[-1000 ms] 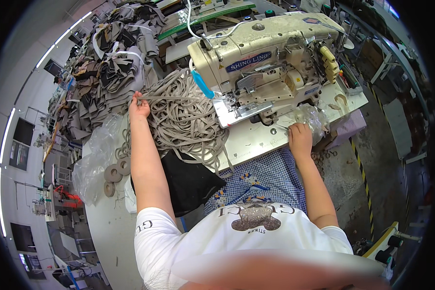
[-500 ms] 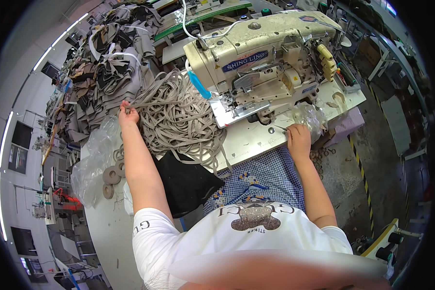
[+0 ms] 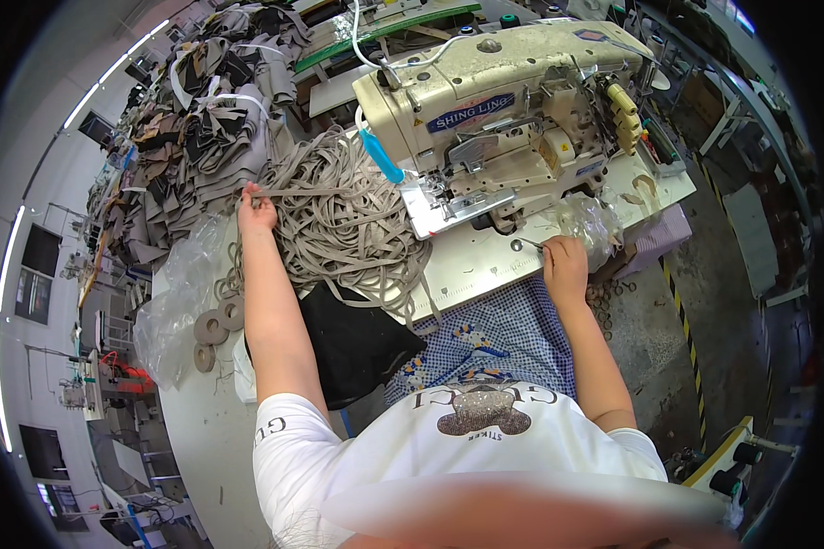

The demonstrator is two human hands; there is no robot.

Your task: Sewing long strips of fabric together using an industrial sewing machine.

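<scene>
At the left edge of a large tangled heap of grey-beige fabric strips [image 3: 348, 229], my left hand [image 3: 258, 212] pinches a strip that runs right into the heap. My right hand [image 3: 566, 265] is closed near the table's front edge. From its fingers a thin metal tool [image 3: 533, 243] points left, toward a small round hole in the white tabletop; its exact kind is hard to make out. Behind it stands a cream sewing machine [image 3: 504, 101] with a blue piece at its left end and a metal plate [image 3: 453, 212] under the needle area.
Stacks of grey and dark cut fabric [image 3: 201, 137] rise at the far left. Rolls of tape [image 3: 212, 327] and a clear plastic bag [image 3: 169, 316] lie left of my arm. Black cloth [image 3: 348, 348] hangs at the front edge. Another plastic bag [image 3: 588, 224] sits beside my right hand.
My left hand has shifted slightly right and away from me, still pinching the strip. Strips lifted near it have sunk toward the heap. My right hand has hardly moved.
</scene>
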